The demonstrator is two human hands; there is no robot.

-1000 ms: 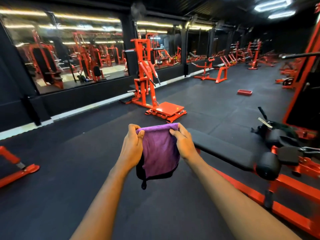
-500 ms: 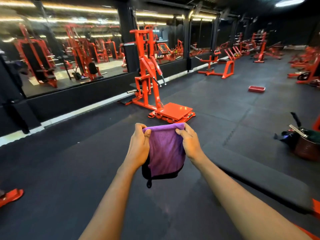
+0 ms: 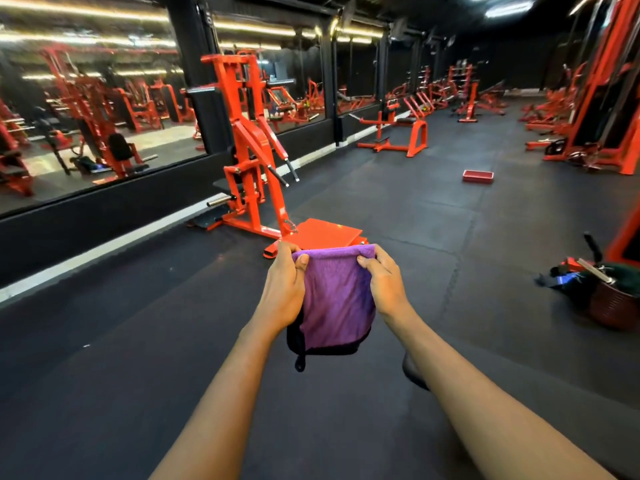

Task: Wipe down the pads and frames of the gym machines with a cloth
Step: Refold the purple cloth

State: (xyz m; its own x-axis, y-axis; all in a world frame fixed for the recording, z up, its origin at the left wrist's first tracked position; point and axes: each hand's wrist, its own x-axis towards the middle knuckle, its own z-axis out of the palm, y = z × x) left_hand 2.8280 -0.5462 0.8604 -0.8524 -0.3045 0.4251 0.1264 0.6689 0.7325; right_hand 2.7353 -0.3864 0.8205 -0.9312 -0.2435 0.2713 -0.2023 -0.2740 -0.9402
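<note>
A folded purple cloth with a dark underside hangs in front of me at mid-frame. My left hand pinches its top left corner and my right hand pinches its top right corner, stretching the top edge flat. Just beyond the cloth stands an orange gym machine with a flat orange foot plate on the black rubber floor. Both hands are held in the air, apart from any machine.
A mirror wall runs along the left. An orange bench frame stands farther back, a small red tray lies on the floor, and a bag with a dark round basket sits at the right. More orange machines line the far right.
The view has swung left and moved forward: the black bench pad and orange frame at the right have left the frame. The orange machine looks nearer. Both hands keep holding the cloth the same way.
</note>
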